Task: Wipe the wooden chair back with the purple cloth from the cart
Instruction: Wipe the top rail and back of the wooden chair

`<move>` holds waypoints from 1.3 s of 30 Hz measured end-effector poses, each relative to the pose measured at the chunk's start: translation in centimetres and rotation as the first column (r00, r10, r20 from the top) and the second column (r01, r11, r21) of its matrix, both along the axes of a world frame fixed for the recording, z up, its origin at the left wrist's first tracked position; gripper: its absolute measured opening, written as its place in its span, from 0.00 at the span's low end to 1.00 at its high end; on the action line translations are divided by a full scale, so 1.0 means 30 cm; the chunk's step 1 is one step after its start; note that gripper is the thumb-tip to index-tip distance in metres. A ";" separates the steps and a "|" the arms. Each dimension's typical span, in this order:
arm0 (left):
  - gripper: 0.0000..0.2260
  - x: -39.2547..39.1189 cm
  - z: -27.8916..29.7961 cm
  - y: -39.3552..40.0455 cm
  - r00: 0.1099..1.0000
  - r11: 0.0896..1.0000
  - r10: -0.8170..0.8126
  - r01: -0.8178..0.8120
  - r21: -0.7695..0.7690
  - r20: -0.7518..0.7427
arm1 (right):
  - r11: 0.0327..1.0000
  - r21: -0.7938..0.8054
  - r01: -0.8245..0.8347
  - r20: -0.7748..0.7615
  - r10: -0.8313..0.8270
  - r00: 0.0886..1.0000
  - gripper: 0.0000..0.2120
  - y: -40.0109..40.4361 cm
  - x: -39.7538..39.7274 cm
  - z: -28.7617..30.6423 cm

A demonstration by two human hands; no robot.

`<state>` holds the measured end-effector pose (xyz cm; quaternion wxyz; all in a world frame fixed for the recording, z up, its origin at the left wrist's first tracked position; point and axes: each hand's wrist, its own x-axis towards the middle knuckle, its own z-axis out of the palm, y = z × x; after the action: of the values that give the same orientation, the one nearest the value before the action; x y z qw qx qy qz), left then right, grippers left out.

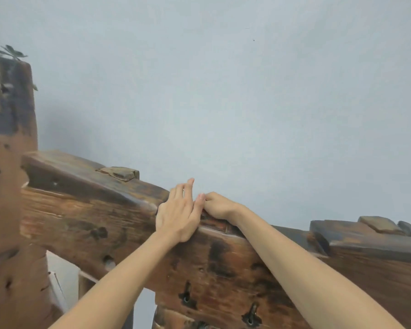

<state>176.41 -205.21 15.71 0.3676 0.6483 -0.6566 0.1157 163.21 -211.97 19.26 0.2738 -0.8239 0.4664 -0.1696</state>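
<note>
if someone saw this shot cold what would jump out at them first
Two bare hands meet on the top edge of the dark, weathered wooden chair back near the middle of the view: the left hand lies flat with fingers spread, the right hand curls over the edge beside it, touching it. No purple cloth shows anywhere. Behind is a plain pale wall, with a thick wooden post and some green leaves at far left.

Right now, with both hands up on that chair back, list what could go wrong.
1. No purple cloth shows: the left hand lies flat and the right hand curls over the top edge, so bare skin rubs the wood.
2. The chair back looks rough, cracked and pitted, so splinters are likely.
3. Raised wooden blocks on the top edge could snag a cloth.
</note>
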 end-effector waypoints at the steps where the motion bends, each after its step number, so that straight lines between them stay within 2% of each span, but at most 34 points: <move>1: 0.34 0.008 0.001 0.000 1.000 1.000 -0.004 0.004 0.005 -0.002 | 0.999 0.028 -0.036 0.078 0.033 0.996 0.15 0.010 0.048 0.004; 3: 0.33 0.014 -0.007 -0.003 1.000 1.000 -0.003 0.002 0.027 0.017 | 0.996 0.026 -0.081 0.070 0.079 0.994 0.11 0.018 0.099 0.016; 5: 0.30 0.024 -0.008 -0.011 0.996 0.997 -0.002 -0.005 0.082 0.087 | 0.997 -0.054 -0.062 -0.141 0.054 0.989 0.15 0.016 0.095 0.015; 7: 0.25 0.034 -0.010 -0.019 0.986 0.989 -0.017 -0.008 0.149 0.168 | 0.993 -0.073 0.089 -0.349 -0.109 0.931 0.23 0.014 0.027 0.018; 9: 0.22 0.043 -0.011 -0.019 0.974 0.979 -0.056 0.011 0.203 0.220 | 0.963 -0.033 0.266 -0.441 -0.253 0.861 0.33 0.022 -0.093 0.027; 11: 0.20 0.048 -0.010 -0.022 0.966 0.976 -0.091 0.038 0.216 0.240 | 0.918 -0.005 0.395 -0.509 -0.343 0.790 0.38 0.022 -0.252 0.036; 14: 0.21 0.053 -0.024 -0.027 0.959 0.980 -0.102 0.051 0.192 0.266 | 0.842 0.113 0.528 -0.584 -0.373 0.721 0.37 0.018 -0.430 0.034; 16: 0.21 0.044 -0.037 -0.026 0.955 0.987 -0.073 0.029 0.155 0.286 | 0.790 0.165 0.591 -0.608 -0.391 0.691 0.27 -0.001 -0.453 0.035; 18: 0.21 0.025 -0.038 -0.026 0.956 0.990 -0.057 0.016 0.143 0.288 | 0.741 0.195 0.643 -0.597 -0.431 0.677 0.21 -0.008 -0.406 0.046; 20: 0.24 0.013 -0.036 -0.036 0.970 0.989 -0.062 0.027 0.148 0.234 | 0.743 0.200 0.638 -0.537 -0.462 0.706 0.22 -0.017 -0.311 0.045; 23: 0.26 0.012 -0.011 -0.043 0.986 0.991 -0.051 0.030 0.129 0.157 | 0.828 0.282 0.485 -0.289 -0.409 0.866 0.31 -0.001 -0.114 0.053; 25: 0.27 0.020 -0.001 -0.031 0.987 0.982 -0.047 0.018 0.186 0.153 | 0.896 0.272 0.350 -0.083 -0.340 0.937 0.33 0.048 -0.018 0.043; 27: 0.30 0.028 0.005 -0.019 0.985 0.971 -0.040 -0.001 0.238 0.165 | 0.951 0.164 0.262 0.056 -0.274 0.960 0.33 0.096 0.002 0.029; 28: 0.30 0.031 0.006 -0.017 0.982 0.967 -0.044 -0.004 0.256 0.183 | 0.971 0.056 0.234 0.066 -0.237 0.969 0.30 0.119 -0.016 0.017; 30: 0.27 0.036 0.007 -0.017 0.972 0.968 -0.072 0.014 0.252 0.223 | 0.954 -0.216 0.207 -0.074 -0.227 0.971 0.17 0.176 -0.080 -0.003; 32: 0.26 0.040 0.010 -0.016 0.970 0.972 -0.095 0.042 0.232 0.225 | 0.900 -0.394 0.187 -0.196 -0.281 0.939 0.16 0.231 -0.201 -0.023; 34: 0.25 0.047 0.014 -0.017 0.965 0.969 -0.108 0.048 0.243 0.240 | 0.863 -0.441 0.247 -0.152 -0.343 0.927 0.17 0.320 -0.347 -0.047; 36: 0.25 0.041 0.007 -0.015 0.962 0.964 -0.113 0.045 0.264 0.248 | 0.773 -0.554 0.308 -0.113 -0.436 0.893 0.19 0.408 -0.479 -0.090; 39: 0.28 0.024 -0.001 -0.014 0.962 0.968 -0.065 -0.004 0.251 0.264 | 0.649 -0.650 0.395 -0.069 -0.568 0.820 0.20 0.436 -0.516 -0.155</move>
<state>177.14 -205.62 15.67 0.1921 0.6571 -0.7199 0.1141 147.71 -198.87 14.61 -0.1274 -0.7257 0.6221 -0.2648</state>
